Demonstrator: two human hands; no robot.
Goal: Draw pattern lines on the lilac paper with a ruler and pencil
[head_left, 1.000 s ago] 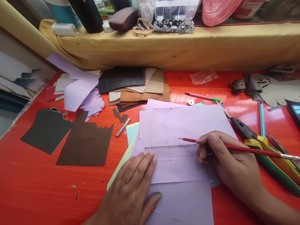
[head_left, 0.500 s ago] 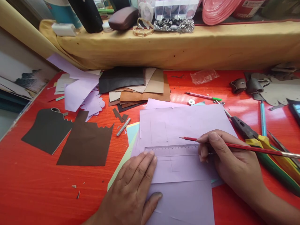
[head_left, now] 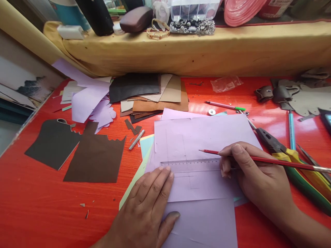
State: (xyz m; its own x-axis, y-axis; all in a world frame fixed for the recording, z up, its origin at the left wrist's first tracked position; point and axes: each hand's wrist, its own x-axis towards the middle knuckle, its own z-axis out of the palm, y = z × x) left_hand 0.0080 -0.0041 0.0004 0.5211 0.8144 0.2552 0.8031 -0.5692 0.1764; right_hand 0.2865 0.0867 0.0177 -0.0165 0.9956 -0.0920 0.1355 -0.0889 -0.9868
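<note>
My left hand (head_left: 147,206) lies flat with its fingers stretched out, pressing on the left end of a clear ruler (head_left: 191,165) and on the lilac paper (head_left: 201,137) under it. Faint pencil lines show on that paper. My right hand (head_left: 253,175) is closed around a red pencil (head_left: 271,161), which lies nearly level with its tip pointing left just above the ruler's upper edge. The fingers of this hand also rest at the ruler's right end.
Two dark brown leather pieces (head_left: 95,158) lie to the left on the red table (head_left: 38,203). A stack of leather swatches (head_left: 152,93) and lilac paper scraps (head_left: 88,100) sit behind. Pliers with yellow-green handles (head_left: 292,162), pens and a blue pencil (head_left: 291,131) lie right. A cluttered shelf (head_left: 196,48) runs along the back.
Almost nothing has moved; the view has shifted slightly and the pencil tip has crept a little to the right and up. Both hands hold their places.
</note>
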